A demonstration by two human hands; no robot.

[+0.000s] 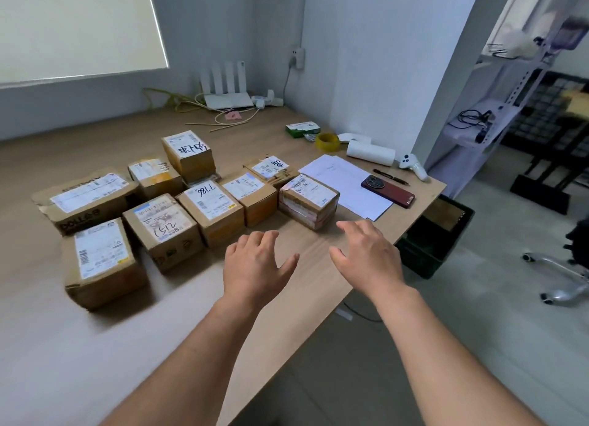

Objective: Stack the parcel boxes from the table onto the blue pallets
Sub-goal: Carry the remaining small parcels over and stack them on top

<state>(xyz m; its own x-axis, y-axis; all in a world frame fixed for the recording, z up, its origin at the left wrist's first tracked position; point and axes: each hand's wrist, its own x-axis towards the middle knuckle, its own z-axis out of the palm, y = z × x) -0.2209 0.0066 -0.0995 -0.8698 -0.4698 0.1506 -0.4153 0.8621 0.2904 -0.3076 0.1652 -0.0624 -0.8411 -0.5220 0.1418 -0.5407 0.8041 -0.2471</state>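
Note:
Several brown parcel boxes with white labels stand grouped on the wooden table (79,346). The rightmost one, a taped box (307,202), sits just beyond my hands. A box marked 1786 (212,212) and one marked 2151 (164,231) stand left of it. My left hand (256,266) hovers over the table with fingers spread, holding nothing. My right hand (366,253) is held the same way, just short of the taped box. No blue pallet is in view.
White papers (344,183), a red phone (389,191), a pen, a paper roll (371,153), yellow tape (328,141) and a white controller lie at the table's right end. A router (228,98) and cables sit at the back. A dark crate (430,244) and shelving stand to the right.

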